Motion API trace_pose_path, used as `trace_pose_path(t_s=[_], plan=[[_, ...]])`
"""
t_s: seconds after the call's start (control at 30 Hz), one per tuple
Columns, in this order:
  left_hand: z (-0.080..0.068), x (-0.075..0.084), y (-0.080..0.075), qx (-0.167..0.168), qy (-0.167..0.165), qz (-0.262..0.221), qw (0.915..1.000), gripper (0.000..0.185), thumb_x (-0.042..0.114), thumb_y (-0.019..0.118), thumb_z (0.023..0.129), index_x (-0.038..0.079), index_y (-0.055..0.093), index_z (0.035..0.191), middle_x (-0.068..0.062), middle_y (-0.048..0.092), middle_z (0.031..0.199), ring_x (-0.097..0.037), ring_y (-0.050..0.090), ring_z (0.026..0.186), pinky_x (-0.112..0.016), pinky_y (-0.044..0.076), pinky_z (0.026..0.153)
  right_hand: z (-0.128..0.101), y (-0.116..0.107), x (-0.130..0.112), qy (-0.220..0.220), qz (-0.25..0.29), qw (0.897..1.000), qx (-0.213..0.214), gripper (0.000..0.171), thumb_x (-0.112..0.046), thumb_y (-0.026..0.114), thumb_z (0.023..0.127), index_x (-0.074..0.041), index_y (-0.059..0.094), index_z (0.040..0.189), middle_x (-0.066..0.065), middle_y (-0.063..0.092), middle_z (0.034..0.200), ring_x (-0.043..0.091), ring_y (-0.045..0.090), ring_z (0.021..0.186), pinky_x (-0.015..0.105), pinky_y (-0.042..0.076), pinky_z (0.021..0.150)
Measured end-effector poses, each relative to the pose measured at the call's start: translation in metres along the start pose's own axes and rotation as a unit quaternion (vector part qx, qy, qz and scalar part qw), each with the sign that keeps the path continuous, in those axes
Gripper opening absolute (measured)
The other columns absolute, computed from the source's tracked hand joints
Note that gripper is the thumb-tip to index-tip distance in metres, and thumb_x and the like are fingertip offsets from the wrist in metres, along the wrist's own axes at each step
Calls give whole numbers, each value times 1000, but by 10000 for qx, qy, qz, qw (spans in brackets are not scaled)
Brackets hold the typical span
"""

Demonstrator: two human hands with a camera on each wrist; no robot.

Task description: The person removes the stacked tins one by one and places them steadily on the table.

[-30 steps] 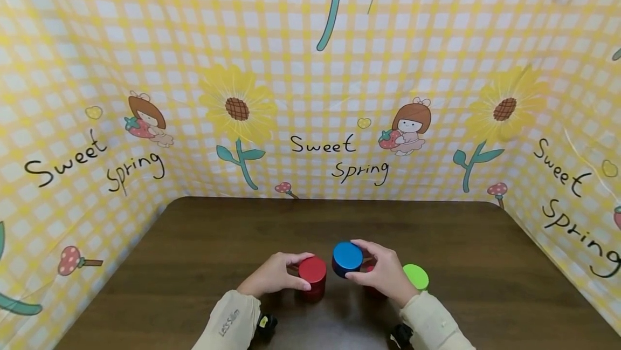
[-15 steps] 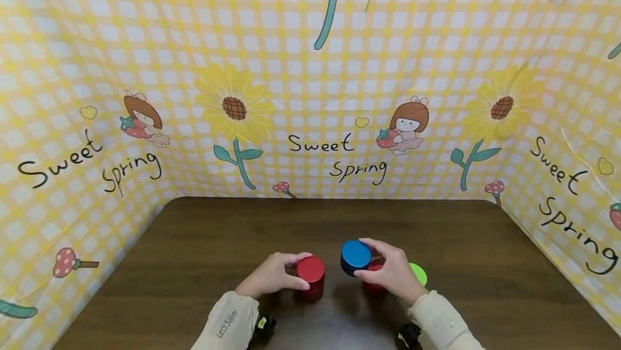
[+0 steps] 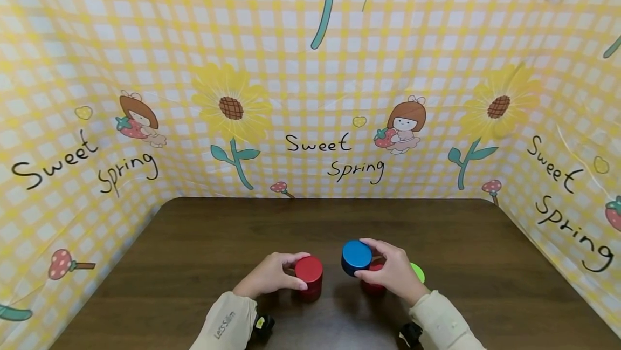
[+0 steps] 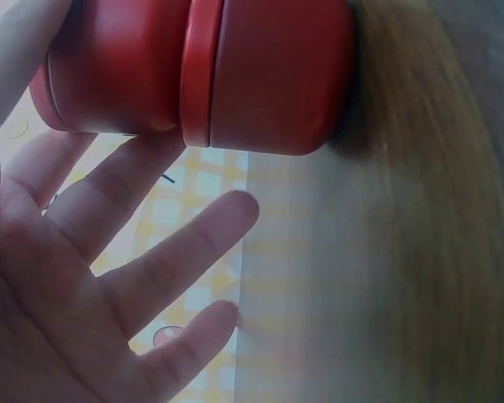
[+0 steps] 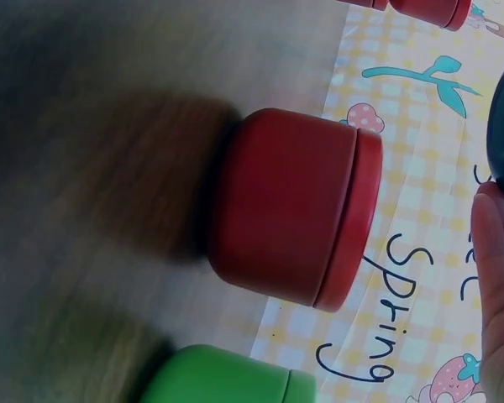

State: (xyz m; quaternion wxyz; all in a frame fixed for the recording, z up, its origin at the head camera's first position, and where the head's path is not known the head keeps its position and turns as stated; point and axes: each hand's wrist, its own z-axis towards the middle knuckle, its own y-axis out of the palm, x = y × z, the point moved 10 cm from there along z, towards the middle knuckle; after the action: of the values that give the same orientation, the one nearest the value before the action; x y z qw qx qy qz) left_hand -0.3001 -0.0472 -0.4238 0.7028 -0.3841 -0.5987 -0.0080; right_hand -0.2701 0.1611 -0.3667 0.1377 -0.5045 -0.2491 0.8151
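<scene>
Two red round lidded tins stand stacked near the middle of the table. My left hand (image 3: 271, 275) grips the upper tin (image 3: 309, 269) between thumb and fingers; the lower red tin (image 4: 277, 80) rests on the wood. In the left wrist view, the ring and little fingers stretch out free. To the right, my right hand (image 3: 392, 273) pinches a blue round tin (image 3: 357, 255) by its side, raised above the table. Another red tin (image 5: 294, 206) stands under that hand, partly hidden in the head view. Beside it is a green tin (image 5: 227, 378), mostly covered by the right hand in the head view.
The dark wooden table (image 3: 242, 226) has rounded far corners. A yellow checked cloth (image 3: 310, 91) with flowers and lettering hangs behind it and along both sides. Black straps with small devices sit at both wrists.
The right hand has shifted a little to the right with the blue tin, away from the red stack, then held nearly still. My left hand keeps its hold on the upper red tin.
</scene>
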Motion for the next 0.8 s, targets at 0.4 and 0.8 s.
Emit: trace_pose_path(t_s=[0.4, 0.8], plan=[[0, 2, 0, -42, 100, 30, 9999, 65, 23, 81, 78, 3, 55, 134, -5, 70, 107, -17, 63, 101, -36, 47, 88, -5, -4, 1, -160, -65, 9999, 11, 55, -14, 84, 73, 3, 62, 119, 18, 66, 108, 23, 66, 86, 26, 55, 74], [0, 3, -1, -13, 102, 104, 9999, 65, 22, 81, 77, 5, 56, 134, -4, 70, 106, -20, 61, 103, -45, 45, 91, -8, -10, 3, -303, -157, 9993, 132, 55, -12, 86, 71, 5, 62, 118, 17, 67, 104, 21, 67, 82, 26, 55, 72]])
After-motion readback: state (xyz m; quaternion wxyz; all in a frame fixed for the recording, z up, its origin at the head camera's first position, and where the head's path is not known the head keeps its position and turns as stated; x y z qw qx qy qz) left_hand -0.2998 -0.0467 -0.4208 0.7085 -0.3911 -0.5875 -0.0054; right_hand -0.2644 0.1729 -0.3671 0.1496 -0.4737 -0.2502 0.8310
